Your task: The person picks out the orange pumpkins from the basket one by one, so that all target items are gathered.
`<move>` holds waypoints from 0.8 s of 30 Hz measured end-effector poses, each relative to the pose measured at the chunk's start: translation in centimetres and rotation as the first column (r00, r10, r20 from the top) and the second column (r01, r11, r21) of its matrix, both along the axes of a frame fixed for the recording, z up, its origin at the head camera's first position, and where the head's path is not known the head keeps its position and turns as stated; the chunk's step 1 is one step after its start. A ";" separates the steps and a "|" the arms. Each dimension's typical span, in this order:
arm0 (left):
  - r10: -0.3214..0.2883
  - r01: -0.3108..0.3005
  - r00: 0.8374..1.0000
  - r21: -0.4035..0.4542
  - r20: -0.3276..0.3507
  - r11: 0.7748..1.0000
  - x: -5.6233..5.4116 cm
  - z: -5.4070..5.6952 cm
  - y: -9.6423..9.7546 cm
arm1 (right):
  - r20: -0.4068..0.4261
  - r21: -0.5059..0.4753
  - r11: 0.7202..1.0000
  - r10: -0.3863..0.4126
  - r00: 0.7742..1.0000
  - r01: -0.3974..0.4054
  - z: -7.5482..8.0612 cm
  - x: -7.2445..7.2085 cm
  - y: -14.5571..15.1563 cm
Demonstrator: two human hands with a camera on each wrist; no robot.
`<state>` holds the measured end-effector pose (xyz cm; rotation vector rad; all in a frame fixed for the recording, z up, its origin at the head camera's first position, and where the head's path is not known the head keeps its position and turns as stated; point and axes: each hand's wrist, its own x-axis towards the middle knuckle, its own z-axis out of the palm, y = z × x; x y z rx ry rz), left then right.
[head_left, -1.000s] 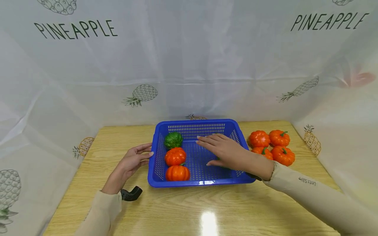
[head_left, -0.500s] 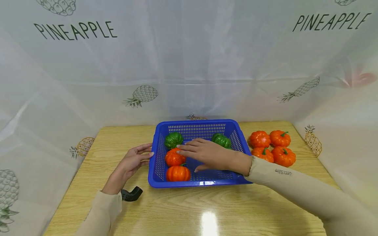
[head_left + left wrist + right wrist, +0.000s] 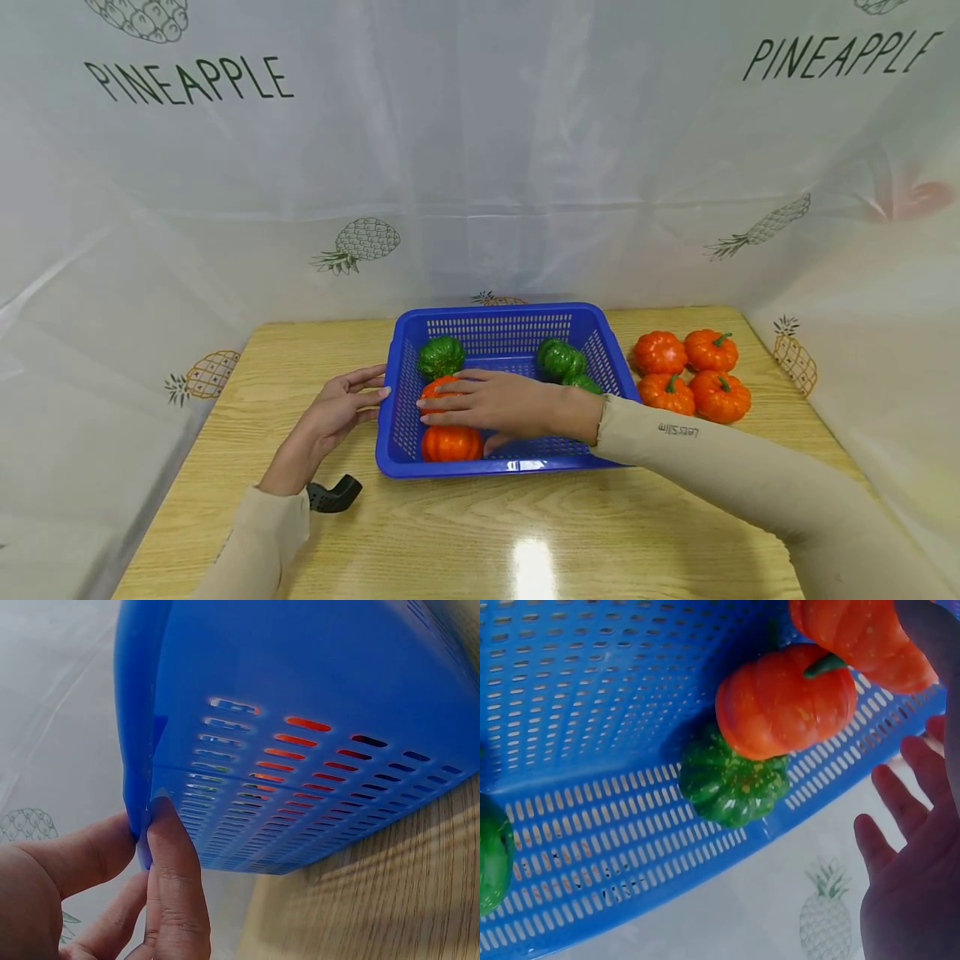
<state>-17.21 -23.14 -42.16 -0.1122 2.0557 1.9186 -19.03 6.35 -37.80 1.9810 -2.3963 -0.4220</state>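
Note:
On the table stands a blue plastic basket (image 3: 495, 312) with slotted walls. My left hand (image 3: 337, 408) pinches its left rim between thumb and fingers, plainly seen in the left wrist view. Extended fingers of my right hand (image 3: 498, 406) hover over the basket's left half, partly covering an orange pumpkin (image 3: 441, 387). A second orange pumpkin (image 3: 452, 445) lies at the front left, a green pumpkin (image 3: 441, 357) at the back left. Two more green ones sit at the right side, one a green pumpkin (image 3: 561, 358) toward the back. Whether the right hand touches a pumpkin I cannot tell.
Several orange pumpkins (image 3: 720, 396) are grouped on the wooden table (image 3: 420, 533), right of the basket. A black curved piece (image 3: 335, 493) shows beside my left wrist. Behind the table hangs a pale curtain (image 3: 480, 167) with pineapple prints.
My right hand has moved left across the basket, from the right-hand green pumpkins to over the orange ones, uncovering the green ones. My left hand has stayed at the rim.

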 end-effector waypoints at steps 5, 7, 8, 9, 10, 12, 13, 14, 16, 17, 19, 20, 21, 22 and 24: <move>-0.002 0.002 1.000 0.003 -0.004 1.000 0.0 0.0 0.0 | -0.009 0.035 0.998 0.044 0.999 -0.043 -0.4 -0.1 -0.7; -0.003 0.003 1.000 0.007 -0.006 1.000 -0.1 -0.1 0.0 | -0.011 0.040 0.998 0.056 0.998 -0.055 -0.7 -0.2 -0.9; -0.002 0.002 1.000 0.010 -0.006 1.000 -0.1 -0.1 0.0 | -0.013 0.042 0.997 0.058 0.998 -0.058 -0.8 -0.2 -1.1; -0.002 0.002 1.000 0.012 -0.007 1.000 -0.1 -0.1 0.0 | -0.016 0.041 0.997 0.062 0.998 -0.061 -0.9 -0.2 -1.2; -0.002 0.002 1.000 0.013 -0.007 1.000 -0.1 -0.1 0.0 | -0.020 0.040 0.997 0.066 0.998 -0.065 -1.0 -0.2 -1.3; -0.001 0.001 1.000 0.012 -0.007 1.000 -0.1 -0.1 0.0 | -0.026 0.039 0.997 0.072 0.997 -0.071 -1.3 -0.1 -1.5; 0.000 0.000 1.000 0.012 -0.007 1.000 -0.1 -0.1 0.0 | -0.030 0.041 0.996 0.075 0.997 -0.074 -1.4 -0.1 -1.6; 0.001 -0.001 1.000 0.012 -0.006 1.000 -0.1 -0.1 0.0 | -0.033 0.044 0.996 0.076 0.997 -0.074 -1.4 -0.1 -1.7; 0.002 -0.002 1.000 0.013 -0.005 1.000 -0.1 -0.1 0.0 | -0.043 0.054 0.996 0.078 0.996 -0.075 -1.6 0.0 -1.8; 0.003 -0.003 1.000 0.014 -0.004 1.000 -0.1 -0.1 0.0 | -0.049 0.057 0.996 0.078 0.996 -0.075 -1.7 0.0 -1.9; 0.003 -0.003 1.000 0.017 -0.004 1.000 -0.1 -0.1 0.0 | -0.069 0.063 0.995 0.083 0.994 -0.079 -1.8 0.1 -1.9; 0.003 -0.003 1.000 0.018 -0.002 1.000 -0.1 -0.1 0.0 | -0.081 0.062 0.995 0.086 0.993 -0.081 -1.8 0.2 -1.8; 0.003 -0.003 1.000 0.019 -0.002 1.000 -0.1 -0.1 0.0 | -0.095 0.060 0.995 0.089 0.992 -0.083 -1.8 0.2 -1.8; 0.004 -0.004 1.000 0.020 -0.001 1.000 -0.1 -0.1 0.0 | -0.106 0.055 0.995 0.090 0.990 -0.084 -1.8 0.2 -1.7; 0.005 -0.004 1.000 0.019 -0.001 1.000 -0.1 -0.1 0.0 | -0.117 0.041 0.996 0.085 0.990 -0.081 -1.7 0.2 -1.4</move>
